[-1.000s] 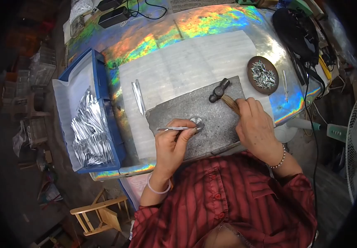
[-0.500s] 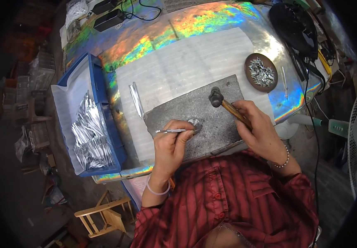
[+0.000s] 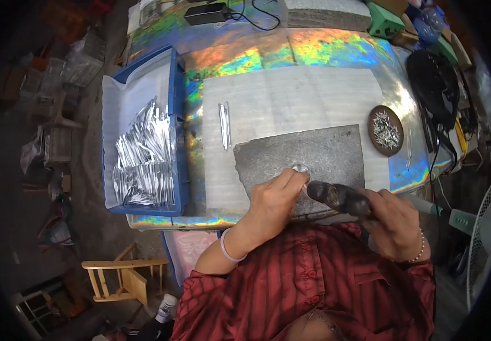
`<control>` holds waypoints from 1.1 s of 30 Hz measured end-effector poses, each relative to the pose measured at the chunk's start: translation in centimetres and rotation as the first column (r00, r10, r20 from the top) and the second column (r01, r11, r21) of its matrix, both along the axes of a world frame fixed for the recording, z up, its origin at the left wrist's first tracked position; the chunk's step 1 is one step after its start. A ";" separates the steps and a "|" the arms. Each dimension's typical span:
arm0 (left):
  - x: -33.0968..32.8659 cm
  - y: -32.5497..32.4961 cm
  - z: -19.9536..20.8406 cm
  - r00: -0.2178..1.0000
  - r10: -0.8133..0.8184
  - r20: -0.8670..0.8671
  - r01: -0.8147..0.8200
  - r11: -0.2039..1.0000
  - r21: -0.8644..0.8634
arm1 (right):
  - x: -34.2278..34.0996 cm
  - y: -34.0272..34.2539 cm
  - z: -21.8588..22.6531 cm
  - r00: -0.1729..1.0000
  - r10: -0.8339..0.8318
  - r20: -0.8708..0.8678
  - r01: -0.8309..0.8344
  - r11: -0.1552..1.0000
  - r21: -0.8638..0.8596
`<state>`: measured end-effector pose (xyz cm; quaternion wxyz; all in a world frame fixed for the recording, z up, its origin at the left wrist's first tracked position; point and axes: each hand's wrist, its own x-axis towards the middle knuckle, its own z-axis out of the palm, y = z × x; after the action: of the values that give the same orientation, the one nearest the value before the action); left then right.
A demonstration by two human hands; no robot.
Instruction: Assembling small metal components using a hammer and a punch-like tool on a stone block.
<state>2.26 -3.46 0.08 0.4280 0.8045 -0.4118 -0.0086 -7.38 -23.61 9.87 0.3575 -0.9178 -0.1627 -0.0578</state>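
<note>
Over the near part of a grey stone slab (image 3: pixel 325 150), my left hand (image 3: pixel 275 198) is closed in a pinch. It holds a slim silver metal piece (image 3: pixel 304 187), mostly hidden by the fingers. Just beyond the fingertips, a small round shiny metal block (image 3: pixel 300 168) sits on the slab. My right hand (image 3: pixel 396 219) is wrapped round a hammer, whose dark head (image 3: pixel 336 198) is raised close beside my left fingertips. The hammer's handle is hidden behind its head and my hand.
At left stands a blue tray (image 3: pixel 178 142) with many silver metal strips (image 3: pixel 143 165). A few strips (image 3: pixel 224 126) lie on the white sheet (image 3: pixel 291 96). Small metal pieces (image 3: pixel 386 129) fill a brown dish (image 3: pixel 373 145) at right, near tweezers (image 3: pixel 410 149) and a black bag (image 3: pixel 432 88).
The hammer has come up and toward me, its head now larger in view. My left hand has turned, hiding most of the metal piece. The whole view has shifted.
</note>
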 end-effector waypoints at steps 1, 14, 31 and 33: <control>0.1 0.0 -0.2 1.000 -0.003 -0.004 0.003 1.000 -0.009 | -0.1 0.0 1.0 1.000 0.019 0.016 -0.018 0.998 -0.064; 0.2 0.0 -0.6 1.000 -0.024 -0.018 0.023 0.999 -0.042 | -0.3 0.8 1.6 0.998 0.059 0.038 -0.047 0.966 -0.255; 0.1 1.7 2.7 0.559 -0.170 -0.811 -0.280 0.883 -0.378 | -1.0 0.4 0.8 0.959 -0.269 0.088 0.280 0.946 -0.165; 0.7 1.9 3.4 0.378 -0.337 -0.862 -0.442 0.752 -0.488 | -0.3 -0.1 -2.1 0.948 -0.305 0.086 0.314 0.940 -0.131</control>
<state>2.99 -1.54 3.46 0.8332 0.4651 -0.0465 -0.2953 -7.63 -23.67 7.78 0.2720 -0.9528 -0.0314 -0.1310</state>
